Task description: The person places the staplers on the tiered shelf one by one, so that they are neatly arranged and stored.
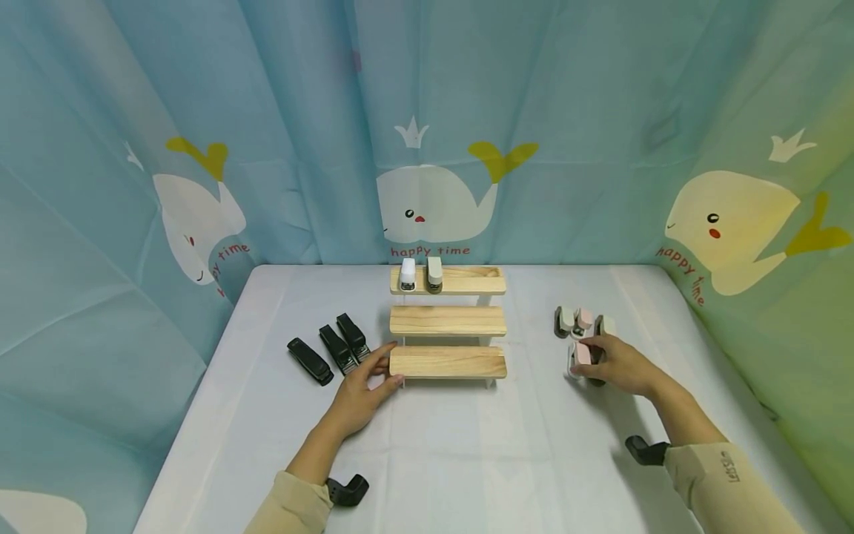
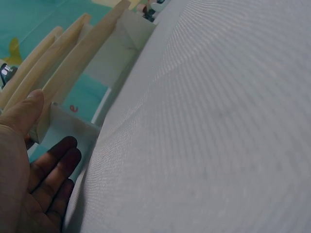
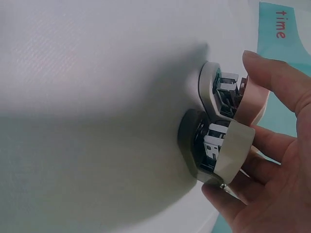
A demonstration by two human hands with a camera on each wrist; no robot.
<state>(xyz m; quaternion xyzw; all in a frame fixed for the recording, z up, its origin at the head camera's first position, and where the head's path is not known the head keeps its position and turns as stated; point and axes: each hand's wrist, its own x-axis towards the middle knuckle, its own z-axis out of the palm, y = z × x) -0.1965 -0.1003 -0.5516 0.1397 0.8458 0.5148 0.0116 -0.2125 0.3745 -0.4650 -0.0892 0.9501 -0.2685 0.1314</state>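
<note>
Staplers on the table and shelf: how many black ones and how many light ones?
Black staplers: 3
Light staplers on the top shelf: 2
Light staplers by the right hand: 5
Total: 10

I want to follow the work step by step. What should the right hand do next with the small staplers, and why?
Probably close the right hand on the small pink stapler and lift it. Its fingers already curl around two mini staplers lying on the white table, and the three-step wooden shelf has two light staplers only on its top step, the lower steps being bare.
</note>
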